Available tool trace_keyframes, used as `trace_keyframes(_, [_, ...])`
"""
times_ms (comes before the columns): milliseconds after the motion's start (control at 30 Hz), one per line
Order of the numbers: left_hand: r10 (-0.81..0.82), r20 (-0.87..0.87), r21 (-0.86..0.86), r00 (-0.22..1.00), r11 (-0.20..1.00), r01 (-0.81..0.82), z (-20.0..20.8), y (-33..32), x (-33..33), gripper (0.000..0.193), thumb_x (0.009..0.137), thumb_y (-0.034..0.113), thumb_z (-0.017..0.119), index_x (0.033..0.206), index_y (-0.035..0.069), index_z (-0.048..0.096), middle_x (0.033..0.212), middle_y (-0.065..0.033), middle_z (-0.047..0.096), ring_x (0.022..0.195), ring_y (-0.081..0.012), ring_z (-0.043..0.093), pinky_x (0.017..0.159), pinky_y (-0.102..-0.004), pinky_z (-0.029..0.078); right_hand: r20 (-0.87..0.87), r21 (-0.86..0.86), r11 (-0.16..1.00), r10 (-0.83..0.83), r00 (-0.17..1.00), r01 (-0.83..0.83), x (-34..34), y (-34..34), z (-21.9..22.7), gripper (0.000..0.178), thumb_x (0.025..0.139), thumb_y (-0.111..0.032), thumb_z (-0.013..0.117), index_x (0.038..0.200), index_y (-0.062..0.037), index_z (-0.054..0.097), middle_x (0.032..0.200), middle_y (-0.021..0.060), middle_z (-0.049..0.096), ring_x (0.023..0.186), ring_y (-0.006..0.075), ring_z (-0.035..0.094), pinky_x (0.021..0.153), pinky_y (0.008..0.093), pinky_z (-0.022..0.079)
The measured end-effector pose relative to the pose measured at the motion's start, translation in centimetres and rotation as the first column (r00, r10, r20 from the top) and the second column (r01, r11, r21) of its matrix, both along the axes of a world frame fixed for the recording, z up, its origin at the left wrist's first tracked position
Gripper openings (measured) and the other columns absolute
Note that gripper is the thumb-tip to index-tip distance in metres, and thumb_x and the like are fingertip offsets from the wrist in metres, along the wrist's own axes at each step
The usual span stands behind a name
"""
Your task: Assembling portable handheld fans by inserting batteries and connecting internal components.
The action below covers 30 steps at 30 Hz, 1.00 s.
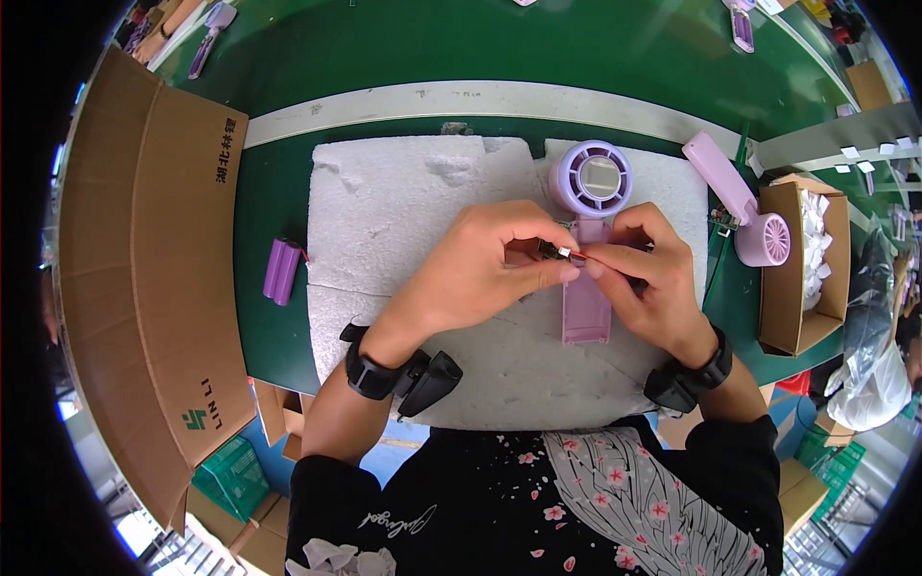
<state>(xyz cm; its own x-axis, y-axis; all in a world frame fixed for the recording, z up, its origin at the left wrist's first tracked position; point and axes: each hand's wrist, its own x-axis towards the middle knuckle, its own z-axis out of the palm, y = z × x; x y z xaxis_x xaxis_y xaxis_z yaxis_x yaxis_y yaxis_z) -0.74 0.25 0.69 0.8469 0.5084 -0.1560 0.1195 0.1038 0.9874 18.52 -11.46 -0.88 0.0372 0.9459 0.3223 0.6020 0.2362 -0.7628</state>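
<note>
On the foam pad lies a light purple handheld fan (584, 192), its round head toward the far side. Its handle shell (587, 312) points toward me, open so the hollow inside shows. Above this handle, my left hand (471, 259) pinches a small dark circuit board (548, 250) bearing a white connector (565, 253). From the right, my right hand (656, 274) closes its fingertips on a thin red wire (578, 255) at the connector. Whether the plug is fully seated cannot be made out. Fingers partly cover the board and the handle's upper part.
White foam pads (413, 221) cover the green table. To the left are a purple two-cell battery pack (281, 272) and a tall cardboard box (182, 278). A pink fan (720, 178) and a carton (783, 288) of white pieces stand right. Another person's hand (152, 45) shows far left.
</note>
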Motion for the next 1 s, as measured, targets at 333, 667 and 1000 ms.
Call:
trace_keyframes(333, [-0.008,-0.014,0.057,1.0,0.998,0.009,-0.7,0.1,-0.3,0.024,0.084,-0.008,0.071,0.108,-0.003,0.069,0.093,-0.0076,0.066,0.087,-0.0129,0.066,0.075,-0.0239,0.055,0.091,0.094,0.996,-0.021,0.996,0.013,-0.1,0.1,0.0,0.021,0.073,-0.002,0.079,0.094,-0.0064,0.077,0.093,0.0075,0.053,0.071,0.0181,0.057,0.057,0.0273,0.046])
trace_keyframes(667, [-0.048,-0.075,-0.188,0.996,0.982,0.034,0.5,0.7,-0.2,0.033,0.082,-0.013,0.069,0.112,-0.001,0.067,0.102,-0.0045,0.065,0.092,-0.0127,0.066,0.08,-0.0248,0.056,0.13,0.075,0.994,0.067,0.989,-0.077,0.4,0.2,0.7,0.02,0.071,-0.003,0.081,0.09,-0.0075,0.077,0.091,0.0066,0.053,0.068,0.0175,0.057,0.056,0.0278,0.046])
trace_keyframes(1000, [0.024,-0.029,-0.214,0.999,0.976,-0.03,0.1,0.5,-0.2,0.029,0.08,-0.011,0.072,0.105,-0.001,0.062,0.102,-0.006,0.065,0.097,-0.0136,0.066,0.08,-0.0255,0.057,0.1,0.093,0.996,0.001,0.995,-0.01,0.1,0.1,0.1,0.019,0.072,-0.004,0.081,0.09,-0.0065,0.077,0.091,0.0069,0.053,0.067,0.0174,0.056,0.056,0.0282,0.045])
